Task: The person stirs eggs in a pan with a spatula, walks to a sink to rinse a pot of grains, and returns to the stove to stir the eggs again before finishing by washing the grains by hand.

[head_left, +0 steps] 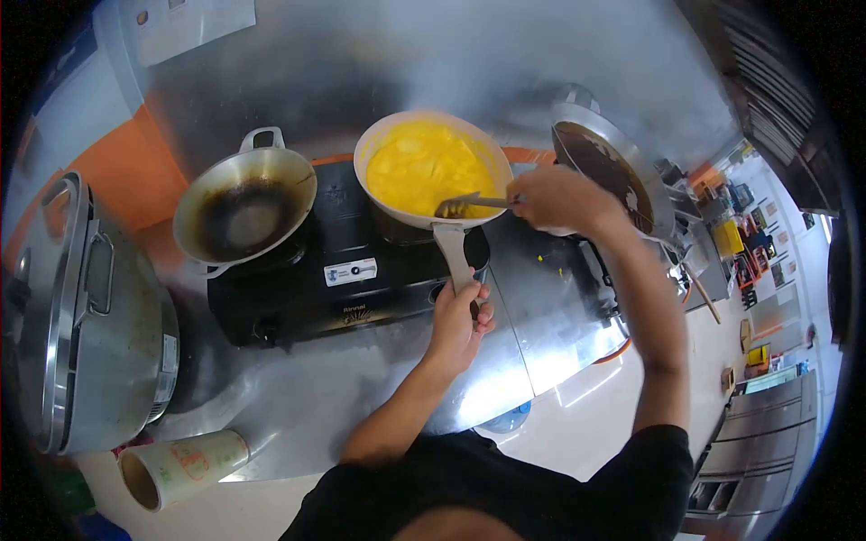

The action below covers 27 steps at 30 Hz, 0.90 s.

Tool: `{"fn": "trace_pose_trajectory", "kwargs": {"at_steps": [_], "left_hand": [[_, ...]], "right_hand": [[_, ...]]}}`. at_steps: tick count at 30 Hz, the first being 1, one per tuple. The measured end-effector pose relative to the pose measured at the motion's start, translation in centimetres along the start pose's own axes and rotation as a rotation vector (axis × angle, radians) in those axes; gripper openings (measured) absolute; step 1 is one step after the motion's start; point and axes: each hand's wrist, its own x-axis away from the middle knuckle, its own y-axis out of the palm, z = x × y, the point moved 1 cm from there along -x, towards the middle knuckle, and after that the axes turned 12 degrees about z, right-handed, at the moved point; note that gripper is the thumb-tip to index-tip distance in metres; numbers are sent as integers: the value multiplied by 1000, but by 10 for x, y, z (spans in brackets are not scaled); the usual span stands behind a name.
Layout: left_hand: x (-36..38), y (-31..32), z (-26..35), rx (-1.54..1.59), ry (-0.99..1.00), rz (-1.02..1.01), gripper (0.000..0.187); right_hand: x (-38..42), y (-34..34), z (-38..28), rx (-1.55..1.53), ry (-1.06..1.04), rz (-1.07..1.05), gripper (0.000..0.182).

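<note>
A light-coloured frying pan (361, 149) sits on the right burner of a black gas stove (338, 216). Bright yellow egg (424, 167), partly set in soft folds, covers its inside. My left hand (462, 325) is wrapped round the pan's handle (454, 257). In the closed fingers of my right hand (559, 200) is a spatula (487, 201). Its dark head dips into the egg at the pan's near edge, close to where the handle joins. My right hand is slightly smeared by motion.
Left of the pan, a blackened wok (245, 212) rests on the other burner. A large wok of dark oil (603, 167) stands at the right. A big lidded metal pot (117, 334) and a cardboard tube (185, 469) are at the left. A metal wall rises behind.
</note>
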Motion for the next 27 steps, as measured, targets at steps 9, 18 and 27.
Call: {"fn": "trace_pose_trajectory", "kwargs": {"at_steps": [9,18,27], "left_hand": [[6,3,1,10,11,34,20],[4,3,1,-18,30,27,19],[0,2,0,2,43,25,17]], "right_hand": [[-63,61,-14,-97,25,395,15],[-81,-8,21,35,60,132,30],[-28,-106,-68,260,67,-192,19]]}}
